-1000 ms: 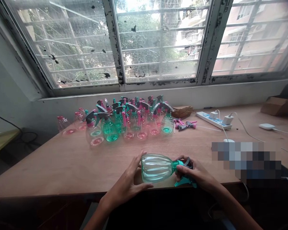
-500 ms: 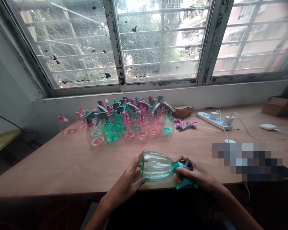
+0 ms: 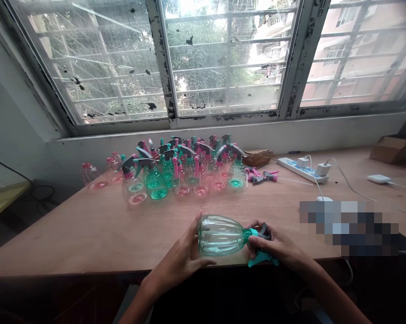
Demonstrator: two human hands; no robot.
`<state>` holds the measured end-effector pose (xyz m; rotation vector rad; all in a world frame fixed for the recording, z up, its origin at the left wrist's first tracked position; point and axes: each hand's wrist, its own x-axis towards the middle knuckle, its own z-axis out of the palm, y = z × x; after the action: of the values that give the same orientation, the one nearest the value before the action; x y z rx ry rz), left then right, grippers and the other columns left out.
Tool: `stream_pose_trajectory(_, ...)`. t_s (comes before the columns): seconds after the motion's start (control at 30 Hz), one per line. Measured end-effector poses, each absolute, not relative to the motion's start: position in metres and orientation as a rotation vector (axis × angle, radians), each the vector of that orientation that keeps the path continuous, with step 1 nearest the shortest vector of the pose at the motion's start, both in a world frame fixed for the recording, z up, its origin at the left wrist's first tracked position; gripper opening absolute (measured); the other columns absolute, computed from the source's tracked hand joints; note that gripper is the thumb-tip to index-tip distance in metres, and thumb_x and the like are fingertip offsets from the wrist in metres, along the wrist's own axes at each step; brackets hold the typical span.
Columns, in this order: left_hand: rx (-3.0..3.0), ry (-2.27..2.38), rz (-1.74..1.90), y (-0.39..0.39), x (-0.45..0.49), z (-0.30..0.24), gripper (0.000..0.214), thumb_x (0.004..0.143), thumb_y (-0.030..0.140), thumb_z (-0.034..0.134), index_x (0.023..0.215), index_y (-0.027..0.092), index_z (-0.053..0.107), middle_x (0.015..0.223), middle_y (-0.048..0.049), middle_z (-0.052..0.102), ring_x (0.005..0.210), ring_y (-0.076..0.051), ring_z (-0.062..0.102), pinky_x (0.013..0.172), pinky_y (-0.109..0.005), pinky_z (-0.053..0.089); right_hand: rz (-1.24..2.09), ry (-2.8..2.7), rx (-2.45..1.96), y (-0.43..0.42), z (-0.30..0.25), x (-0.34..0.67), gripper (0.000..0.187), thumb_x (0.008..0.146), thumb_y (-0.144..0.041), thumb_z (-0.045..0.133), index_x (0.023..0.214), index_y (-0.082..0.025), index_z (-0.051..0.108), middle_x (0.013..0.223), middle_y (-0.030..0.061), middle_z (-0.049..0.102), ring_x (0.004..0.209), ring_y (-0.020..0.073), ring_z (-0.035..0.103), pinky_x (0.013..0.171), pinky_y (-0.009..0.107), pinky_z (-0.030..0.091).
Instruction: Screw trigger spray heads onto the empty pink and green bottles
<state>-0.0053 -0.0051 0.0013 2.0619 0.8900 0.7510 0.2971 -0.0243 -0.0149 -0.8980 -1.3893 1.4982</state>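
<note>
A clear green spray bottle (image 3: 221,235) lies sideways in the air at the table's front edge, its base to the left. My right hand (image 3: 268,243) is closed round its neck and trigger head, which has a teal collar, a dark grey part and a teal nozzle part pointing down. Round the base, my left hand (image 3: 184,256) cups the bottle loosely, fingers behind and thumb stretched out below it. Part of the left fingers is hidden by the bottle.
Several pink and green spray bottles (image 3: 157,182) stand near the window wall. Loose pink-and-grey trigger heads (image 3: 262,176) lie beside them. Capless pink bottles (image 3: 90,175) are at the left. A white power strip (image 3: 302,170), a brown package (image 3: 258,157) and a cardboard box (image 3: 394,148) sit farther right.
My left thumb has stretched out rightward under the bottle, and the left grip has loosened. My right hand and the bottle stay nearly in place.
</note>
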Motion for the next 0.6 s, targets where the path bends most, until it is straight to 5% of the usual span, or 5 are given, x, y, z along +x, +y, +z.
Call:
stream_pose_trajectory(0.1, 2.085, 0.947, 0.738, -0.0052, -0.0052, 0.0028, 0.119, 0.081, 0.026, 0.084, 0.162, 0.035, -0.002, 0.167, -0.0093, 0.03, 0.147, -0.035, 0.04, 0.119, -0.05, 0.039, 1.499, -1.373, -0.899, -0.024, -0.0155, 0.2973, 0.033, 0.089, -0.043, 0.076, 0.102, -0.019, 0.058, 0.07, -0.0007, 0.076, 0.066, 0.0164, 0.069, 0.063, 0.026, 0.05)
stream_pose_trajectory(0.2, 2.14, 0.948, 0.762, -0.0046, -0.0058, 0.0021, 0.104, 0.087, 0.023, 0.076, 0.162, 0.037, 0.006, 0.17, -0.0059, 0.023, 0.151, -0.034, 0.033, 0.121, -0.048, 0.037, 1.506, -1.365, -0.892, -0.0241, -0.015, 0.2974, 0.034, 0.089, -0.043, 0.077, 0.102, -0.019, 0.057, 0.07, -0.0005, 0.076, 0.066, 0.0165, 0.069, 0.064, 0.027, 0.051)
stream_pose_trajectory(0.33, 2.12, 0.911, 0.774, -0.0044, -0.0059, 0.0013, 0.092, 0.094, 0.015, 0.063, 0.161, 0.041, 0.007, 0.168, -0.0039, 0.027, 0.146, -0.03, 0.043, 0.118, -0.046, 0.041, 1.504, -1.365, -0.901, -0.0252, -0.0137, 0.2974, 0.035, 0.088, -0.043, 0.077, 0.104, -0.019, 0.057, 0.069, -0.0001, 0.077, 0.067, 0.0172, 0.07, 0.064, 0.027, 0.052)
stream_pose_trajectory(0.47, 2.059, 0.907, 0.718, -0.0051, -0.0055, 0.004, 0.121, 0.08, 0.022, 0.084, 0.161, 0.038, -0.003, 0.165, -0.0092, 0.033, 0.143, -0.034, 0.047, 0.117, -0.049, 0.043, 1.5, -1.35, -0.914, -0.0256, -0.0139, 0.2974, 0.035, 0.088, -0.043, 0.077, 0.103, -0.019, 0.058, 0.07, -0.0002, 0.077, 0.067, 0.0172, 0.07, 0.064, 0.027, 0.053)
stream_pose_trajectory(0.6, 2.062, 0.956, 0.716, -0.0048, -0.006, 0.0044, 0.11, 0.084, 0.028, 0.081, 0.163, 0.034, 0.004, 0.167, -0.0106, 0.029, 0.145, -0.035, 0.044, 0.119, -0.05, 0.04, 1.494, -1.35, -0.902, -0.0249, -0.0151, 0.2978, 0.035, 0.088, -0.043, 0.077, 0.103, -0.019, 0.057, 0.07, -0.0002, 0.077, 0.066, 0.017, 0.071, 0.063, 0.027, 0.052)
